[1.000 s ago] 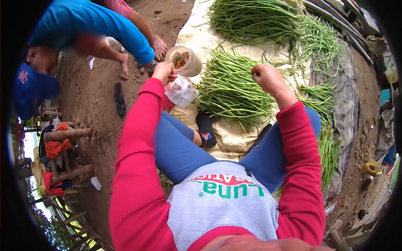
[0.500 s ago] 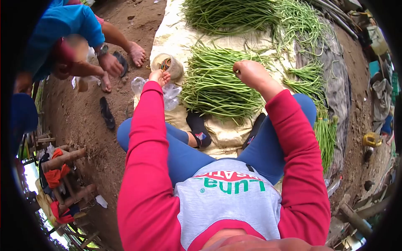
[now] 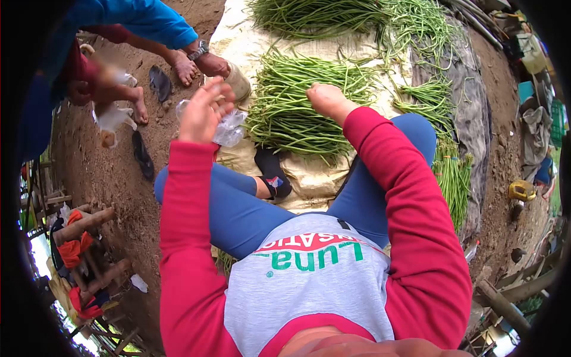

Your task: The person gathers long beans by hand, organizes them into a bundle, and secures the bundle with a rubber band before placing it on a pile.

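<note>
My left hand [image 3: 205,113] is raised beside the plastic tub [image 3: 239,83], its fingers apart and slightly blurred, with nothing visible in it. My right hand [image 3: 329,100] hangs over the middle pile of long green beans [image 3: 297,113], fingers curled closed; whatever they hold, if anything, is hidden. A co-worker's hand [image 3: 213,64] with a wristwatch reaches to the tub's mouth, so the tub's contents are covered. Clear plastic bags [image 3: 230,128] lie just right of my left hand.
More long beans [image 3: 321,15] lie at the far end of the pale sheet [image 3: 303,181]. Smaller bundles [image 3: 453,184] rest along the dark cloth [image 3: 476,137] at right. On the dirt to the left are black flip-flops [image 3: 141,156] and the co-worker's bare feet.
My left hand has drawn back from the tub, its fingers opening. The co-worker's hand has moved right to the tub. My right hand has shifted slightly left in view, still closed.
</note>
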### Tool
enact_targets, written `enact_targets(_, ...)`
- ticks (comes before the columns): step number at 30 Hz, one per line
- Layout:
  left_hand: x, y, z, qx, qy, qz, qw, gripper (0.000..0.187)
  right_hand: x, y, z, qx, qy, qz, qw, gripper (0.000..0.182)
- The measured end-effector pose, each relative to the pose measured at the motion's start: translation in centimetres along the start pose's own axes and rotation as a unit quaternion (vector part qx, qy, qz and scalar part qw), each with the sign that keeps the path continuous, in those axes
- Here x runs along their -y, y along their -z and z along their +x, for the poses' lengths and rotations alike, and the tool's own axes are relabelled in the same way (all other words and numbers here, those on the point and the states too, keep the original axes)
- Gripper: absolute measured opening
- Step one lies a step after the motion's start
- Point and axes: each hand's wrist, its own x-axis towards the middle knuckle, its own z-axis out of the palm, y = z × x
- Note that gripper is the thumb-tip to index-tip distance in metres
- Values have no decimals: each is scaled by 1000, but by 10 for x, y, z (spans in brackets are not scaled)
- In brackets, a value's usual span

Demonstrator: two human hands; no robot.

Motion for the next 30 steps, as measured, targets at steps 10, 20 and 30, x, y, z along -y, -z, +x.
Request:
enact_targets(10, 130, -37, -134, 431, 289, 408, 751, 35, 9, -39, -18, 176, 6, -170, 970, 19)
enact_targets(20, 125, -24, -151, 422, 230, 379, 791, 31, 23, 14, -12, 71, 12, 52, 996, 14)
enact_targets(30, 123, -51, -160, 308, 221, 394, 837, 15, 17, 62, 18, -175, 33, 317, 931, 31)
